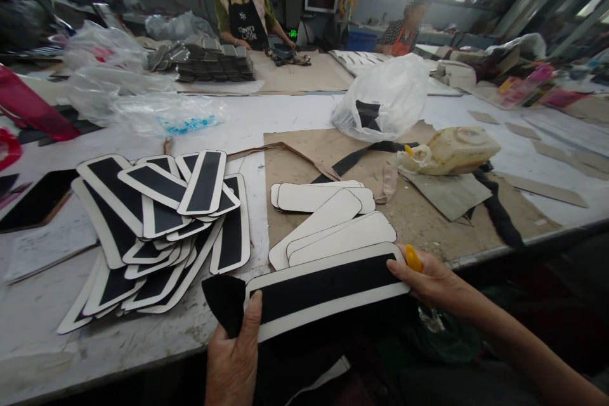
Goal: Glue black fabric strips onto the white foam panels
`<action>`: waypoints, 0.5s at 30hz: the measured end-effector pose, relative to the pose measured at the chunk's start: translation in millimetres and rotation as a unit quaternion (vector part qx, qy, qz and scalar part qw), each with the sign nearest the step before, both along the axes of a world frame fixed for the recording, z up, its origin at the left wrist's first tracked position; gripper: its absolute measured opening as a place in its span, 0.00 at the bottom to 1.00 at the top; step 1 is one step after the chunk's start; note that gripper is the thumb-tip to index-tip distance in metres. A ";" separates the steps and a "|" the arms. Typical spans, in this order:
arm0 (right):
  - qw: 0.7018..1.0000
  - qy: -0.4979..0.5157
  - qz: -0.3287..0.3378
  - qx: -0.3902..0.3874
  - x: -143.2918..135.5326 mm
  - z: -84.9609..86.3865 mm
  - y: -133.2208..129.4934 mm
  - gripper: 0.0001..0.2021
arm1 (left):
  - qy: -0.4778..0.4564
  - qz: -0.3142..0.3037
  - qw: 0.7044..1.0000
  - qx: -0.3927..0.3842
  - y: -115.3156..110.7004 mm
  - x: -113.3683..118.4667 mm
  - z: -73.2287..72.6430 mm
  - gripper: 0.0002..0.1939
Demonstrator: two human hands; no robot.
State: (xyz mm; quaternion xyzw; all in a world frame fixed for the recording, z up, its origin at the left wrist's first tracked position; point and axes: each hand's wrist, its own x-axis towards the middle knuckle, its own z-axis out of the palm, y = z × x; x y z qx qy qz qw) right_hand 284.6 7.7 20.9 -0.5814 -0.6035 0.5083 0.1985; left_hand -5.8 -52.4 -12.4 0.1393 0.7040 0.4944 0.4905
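Note:
My left hand (235,352) pinches the near left end of a white panel with a black strip down its middle (328,285), thumb on top. A loose black strip (224,301) stands up from the same hand. At the panel's other end my right hand (431,279) grips with the thumb on its face. A yellow object (413,258) sticks up by the right fingers; its kind is hidden. Several plain white panels (340,238) lie just beyond the held one. To the left is a loose pile of white panels with black strips (162,222).
A yellowish plastic bottle (459,151) lies on its side on brown card (295,158). Farther back are a white plastic bag (387,98) and stacked dark pieces (214,60). Two people (245,13) work across the table. A dark strap (502,212) hangs near the right edge.

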 end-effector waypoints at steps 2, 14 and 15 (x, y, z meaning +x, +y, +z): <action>1.000 0.005 0.001 -0.019 1.0 0.0 -0.1 0.17 | 0.005 0.002 1.000 0.000 0.4 0.9 1.0 0.23; 0.999 0.001 -0.010 -0.053 1.9 7.2 -0.4 0.24 | -0.022 -0.008 1.000 0.016 1.6 4.5 7.4 0.23; 0.998 -0.005 -0.015 -0.056 2.4 7.0 -0.6 0.25 | -0.024 -0.009 0.999 0.027 1.8 5.6 9.3 0.23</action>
